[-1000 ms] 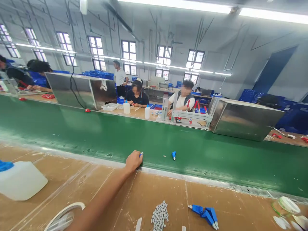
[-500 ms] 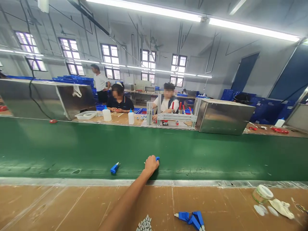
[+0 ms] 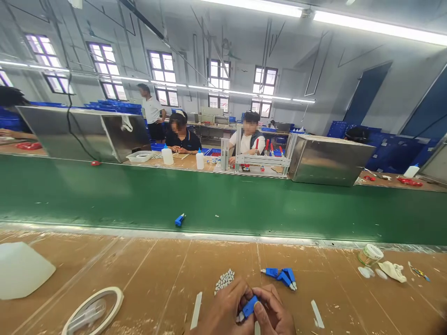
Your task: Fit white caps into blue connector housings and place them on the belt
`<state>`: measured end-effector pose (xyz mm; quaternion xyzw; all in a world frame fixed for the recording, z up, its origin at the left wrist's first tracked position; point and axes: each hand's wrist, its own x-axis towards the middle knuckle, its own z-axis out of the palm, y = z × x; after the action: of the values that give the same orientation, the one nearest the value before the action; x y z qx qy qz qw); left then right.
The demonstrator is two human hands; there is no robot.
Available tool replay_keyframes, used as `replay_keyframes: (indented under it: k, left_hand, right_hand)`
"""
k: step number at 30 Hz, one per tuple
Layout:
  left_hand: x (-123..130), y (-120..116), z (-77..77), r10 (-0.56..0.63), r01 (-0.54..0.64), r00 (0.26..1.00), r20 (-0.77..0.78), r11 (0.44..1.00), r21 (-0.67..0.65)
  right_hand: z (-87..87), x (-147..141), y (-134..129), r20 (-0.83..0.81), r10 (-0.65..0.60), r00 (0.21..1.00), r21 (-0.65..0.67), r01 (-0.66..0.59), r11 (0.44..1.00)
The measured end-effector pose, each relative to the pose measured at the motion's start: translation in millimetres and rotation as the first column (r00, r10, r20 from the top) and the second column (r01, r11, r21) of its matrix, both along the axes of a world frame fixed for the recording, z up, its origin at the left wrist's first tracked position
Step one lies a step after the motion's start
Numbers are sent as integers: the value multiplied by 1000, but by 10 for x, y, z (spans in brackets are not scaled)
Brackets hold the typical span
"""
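Low at the front of the bench, a small blue plastic piece with a grey end [image 3: 250, 307] is held between both hands. My left hand [image 3: 223, 309] has its fingers closed around its left side. On the other side, my right hand [image 3: 275, 311] grips it, the thumb pressed on its top. Just beyond my left hand lies a heap of small grey pieces [image 3: 224, 280]. Several similar blue pieces [image 3: 281, 276] with pale tips rest past my right hand. Another blue piece [image 3: 179, 220] sits farther off on the green belt.
The green belt [image 3: 244, 200] runs across beyond the brown bench [image 3: 150, 265]. At left lie a ring of tape [image 3: 118, 298] and a pale translucent container [image 3: 23, 272]. A lidded tub [image 3: 370, 254] and crumpled cloth [image 3: 393, 271] are at right. People sit across the belt.
One hand has come back from the belt to the bench with a blue piece. Both hands now hold that piece. The view has tipped downward.
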<state>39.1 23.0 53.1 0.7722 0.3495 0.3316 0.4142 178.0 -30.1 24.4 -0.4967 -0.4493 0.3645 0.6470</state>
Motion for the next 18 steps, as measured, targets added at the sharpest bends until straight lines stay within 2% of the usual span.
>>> replay_keyframes:
  k: [2,3,5,6,7,9,12,14,16,18]
  left_hand:
    - [-36,-28,-3,-36,67,991,126,965,-253]
    - [-55,-22,-1,-68,151,975,214,904,-401]
    - [-92,-9,3,-84,328,918,387,710,-623]
    - [-107,-11,1,-64,385,893,446,622,-682]
    - [-120,-19,-5,-29,415,875,483,559,-718]
    - [-143,-53,-27,47,440,852,522,477,-761]
    - [-191,-103,-69,147,475,816,559,382,-793]
    - [-242,-104,-93,227,486,784,577,354,-799]
    - [-300,-73,-117,330,479,742,584,349,-806]
    - [-349,-23,-145,425,467,700,573,335,-819]
  right_hand:
    - [107,22,-36,104,44,994,6,-45,999]
    - [147,42,-51,151,64,986,9,-66,998]
    - [198,74,-69,231,91,969,19,-98,995]
    - [209,80,-76,255,98,962,24,-108,994]
    - [211,77,-83,269,105,957,26,-116,993]
    - [191,52,-106,277,113,954,24,-124,992]
    - [102,23,-182,271,94,958,21,-103,994]
    - [-5,33,-259,267,72,961,-19,-70,997]
    - [-153,53,-342,321,148,935,-103,-121,987]
    - [-315,60,-414,425,297,855,-175,-244,954]
